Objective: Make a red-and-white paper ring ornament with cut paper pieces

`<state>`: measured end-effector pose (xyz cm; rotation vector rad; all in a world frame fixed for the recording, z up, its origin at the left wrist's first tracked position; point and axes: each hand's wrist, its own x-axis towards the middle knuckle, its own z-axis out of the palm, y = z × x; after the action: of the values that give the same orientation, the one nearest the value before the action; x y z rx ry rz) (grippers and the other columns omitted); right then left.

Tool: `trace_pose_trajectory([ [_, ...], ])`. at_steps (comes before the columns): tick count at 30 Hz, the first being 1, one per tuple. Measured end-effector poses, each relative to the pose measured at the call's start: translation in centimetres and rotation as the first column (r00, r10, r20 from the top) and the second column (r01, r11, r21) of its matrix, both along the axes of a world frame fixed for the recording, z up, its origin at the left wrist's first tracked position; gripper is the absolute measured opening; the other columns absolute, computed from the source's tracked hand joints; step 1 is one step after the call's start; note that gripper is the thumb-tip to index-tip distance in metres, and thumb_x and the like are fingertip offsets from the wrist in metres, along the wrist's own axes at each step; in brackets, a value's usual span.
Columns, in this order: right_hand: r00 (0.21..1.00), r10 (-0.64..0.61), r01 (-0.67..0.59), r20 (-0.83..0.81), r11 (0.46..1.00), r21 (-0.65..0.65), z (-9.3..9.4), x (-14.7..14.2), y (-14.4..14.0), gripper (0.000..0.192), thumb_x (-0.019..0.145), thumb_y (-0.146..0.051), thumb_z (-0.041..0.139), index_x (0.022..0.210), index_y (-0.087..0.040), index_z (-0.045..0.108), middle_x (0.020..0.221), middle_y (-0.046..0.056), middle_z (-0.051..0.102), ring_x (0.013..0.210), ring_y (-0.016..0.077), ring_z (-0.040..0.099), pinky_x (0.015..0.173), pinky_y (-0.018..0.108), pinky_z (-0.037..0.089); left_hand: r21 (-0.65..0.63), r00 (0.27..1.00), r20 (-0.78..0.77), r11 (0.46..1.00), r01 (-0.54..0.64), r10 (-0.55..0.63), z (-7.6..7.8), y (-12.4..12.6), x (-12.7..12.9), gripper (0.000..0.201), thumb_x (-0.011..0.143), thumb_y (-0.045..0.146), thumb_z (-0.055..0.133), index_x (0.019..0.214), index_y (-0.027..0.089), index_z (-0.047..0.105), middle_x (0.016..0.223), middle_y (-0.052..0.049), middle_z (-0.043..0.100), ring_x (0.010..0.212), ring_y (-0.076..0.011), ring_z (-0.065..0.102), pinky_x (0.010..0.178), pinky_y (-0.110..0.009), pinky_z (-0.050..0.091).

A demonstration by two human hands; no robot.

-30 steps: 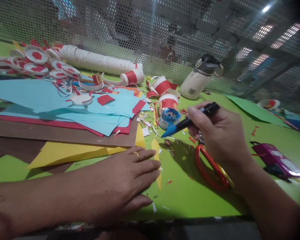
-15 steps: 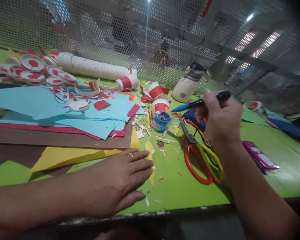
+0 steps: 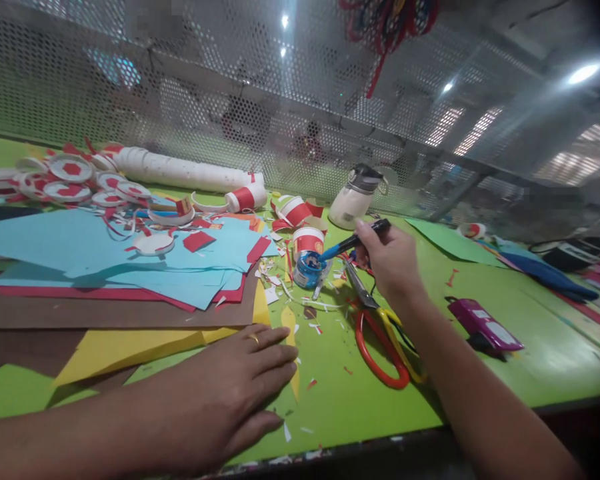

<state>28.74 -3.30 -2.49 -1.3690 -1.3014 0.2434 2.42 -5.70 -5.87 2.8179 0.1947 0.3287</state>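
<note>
My right hand grips a black pen-like tool with a blue tip. The blue tip rests in a small blue paint pot standing in front of a red and white paper cup. My left hand lies flat, palm down, on a narrow yellow paper strip near the table's front edge; a ring is on one finger. Red and yellow handled scissors lie on the green tabletop under my right wrist.
Blue, red, brown and yellow paper sheets cover the left side. Cut cups and round red-white pieces sit behind them beside a long stack of white cups. A white bottle stands by the mesh wall. A magenta box lies right.
My right hand moved away from me and lowered the tool's blue tip into the paint pot. The left hand stayed flat on the yellow strip. The camera tilted upward.
</note>
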Motion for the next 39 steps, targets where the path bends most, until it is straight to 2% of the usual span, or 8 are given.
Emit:
trace_pose_trajectory([
  [8,0.971,0.150,-0.106,0.186,0.968,-0.229,-1.9,-1.1,1.3,0.033,0.076,-0.044,0.062,0.059,-0.017,0.052,0.049,-0.003,0.048,0.043,0.0084,0.041,0.042,0.023,0.033,-0.011,1.000,0.006,1.000,0.018,-0.018,-1.0,0.1,-0.1,0.039,0.089,0.032,0.042,0.125,0.015,0.049,0.126,-0.010,0.055,0.124,-0.0292,0.040,0.102,-0.046,0.034],
  [15,0.954,0.200,-0.126,0.223,0.944,-0.306,-1.5,-1.6,1.3,0.032,0.079,-0.039,0.059,0.058,-0.018,0.047,0.045,-0.005,0.045,0.043,0.0084,0.039,0.044,0.024,0.031,0.014,0.999,0.033,0.999,0.032,-0.032,-1.5,0.2,-0.1,0.039,0.090,0.032,0.042,0.124,0.014,0.049,0.126,-0.011,0.055,0.124,-0.0293,0.040,0.102,-0.046,0.035],
  [20,0.953,0.176,-0.113,0.245,0.961,-0.253,-1.2,-1.7,1.0,0.031,0.078,-0.037,0.060,0.057,-0.018,0.048,0.045,-0.005,0.046,0.043,0.0081,0.041,0.044,0.024,0.032,0.006,0.999,0.034,1.000,0.024,-0.024,-1.4,0.1,-0.1,0.040,0.089,0.032,0.043,0.125,0.015,0.049,0.126,-0.010,0.055,0.125,-0.0288,0.040,0.102,-0.046,0.035],
  [24,0.995,0.058,-0.055,0.086,0.998,-0.042,-0.3,-0.5,0.5,0.028,0.079,-0.039,0.061,0.062,-0.018,0.053,0.046,-0.005,0.046,0.039,0.0076,0.040,0.039,0.023,0.031,-0.016,1.000,-0.005,1.000,0.016,-0.016,-0.9,0.1,-0.1,0.040,0.090,0.033,0.042,0.125,0.016,0.049,0.126,-0.009,0.055,0.125,-0.0283,0.040,0.102,-0.045,0.035],
  [26,1.000,0.010,-0.009,-0.002,0.997,0.074,0.2,0.1,0.2,0.027,0.079,-0.038,0.061,0.062,-0.019,0.053,0.044,-0.006,0.045,0.036,0.0075,0.038,0.037,0.023,0.030,-0.019,1.000,-0.024,1.000,0.005,-0.006,-0.6,0.0,-0.1,0.039,0.090,0.033,0.041,0.124,0.016,0.049,0.126,-0.009,0.055,0.125,-0.0284,0.041,0.102,-0.046,0.036],
  [28,0.997,-0.010,0.020,-0.077,0.991,0.129,0.5,0.3,-0.3,0.027,0.079,-0.038,0.062,0.061,-0.021,0.053,0.043,-0.006,0.045,0.034,0.0078,0.037,0.034,0.024,0.029,-0.022,1.000,-0.024,1.000,-0.001,0.000,-0.4,0.0,-0.1,0.038,0.090,0.033,0.041,0.123,0.016,0.050,0.125,-0.009,0.056,0.124,-0.0282,0.042,0.101,-0.046,0.037],
  [32,0.991,0.014,-0.003,-0.137,0.997,0.080,0.8,-0.7,-1.5,0.027,0.080,-0.043,0.060,0.063,-0.023,0.054,0.042,-0.005,0.046,0.032,0.0089,0.039,0.030,0.024,0.027,-0.024,1.000,-0.026,1.000,-0.005,0.004,-0.3,-0.1,-0.1,0.036,0.089,0.033,0.043,0.120,0.016,0.052,0.124,-0.009,0.057,0.124,-0.0274,0.042,0.102,-0.044,0.037],
  [39,0.982,0.168,-0.176,-0.091,0.980,-0.091,-0.4,-3.1,-2.9,0.028,0.082,-0.042,0.058,0.065,-0.021,0.054,0.043,-0.005,0.048,0.035,0.0082,0.040,0.034,0.023,0.031,-0.011,1.000,-0.015,1.000,-0.014,0.014,-0.4,0.1,0.1,0.033,0.088,0.032,0.046,0.115,0.015,0.056,0.122,-0.009,0.059,0.124,-0.0270,0.042,0.102,-0.041,0.037],
])
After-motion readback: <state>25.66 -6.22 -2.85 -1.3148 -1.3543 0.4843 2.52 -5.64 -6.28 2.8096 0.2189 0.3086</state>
